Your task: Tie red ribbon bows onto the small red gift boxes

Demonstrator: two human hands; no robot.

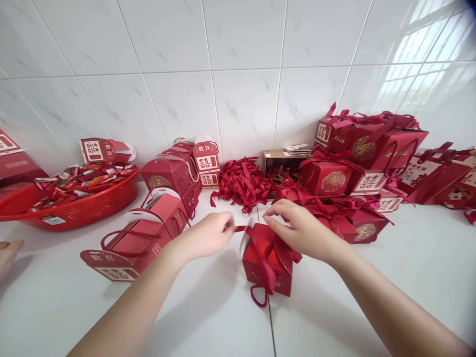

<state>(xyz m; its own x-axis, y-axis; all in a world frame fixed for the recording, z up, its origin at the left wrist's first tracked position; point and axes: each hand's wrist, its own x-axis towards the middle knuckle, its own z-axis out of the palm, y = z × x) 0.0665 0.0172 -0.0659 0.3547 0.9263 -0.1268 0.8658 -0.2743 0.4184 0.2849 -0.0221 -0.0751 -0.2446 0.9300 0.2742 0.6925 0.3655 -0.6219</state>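
A small red gift box (282, 281) stands on the white surface in front of me, with a dark red ribbon (265, 263) lying across its top and down its front. A cord handle loop hangs at its lower front. To the left of the box, my left hand (214, 232) is closed in a pinch on one end of the ribbon, pulled out sideways. My right hand (297, 225) is over the box's top right edge, thumb and fingers apart and slightly curled. No ribbon shows between them, and the far fingers are partly hidden.
Unribboned red boxes (163, 218) stand at left, near a red plastic basket (107, 206) of wrapped sweets. Loose ribbons (245, 183) lie heaped by the tiled wall. Ribboned boxes (330, 178) are stacked at right. Another person's hand (9, 253) shows at the left edge.
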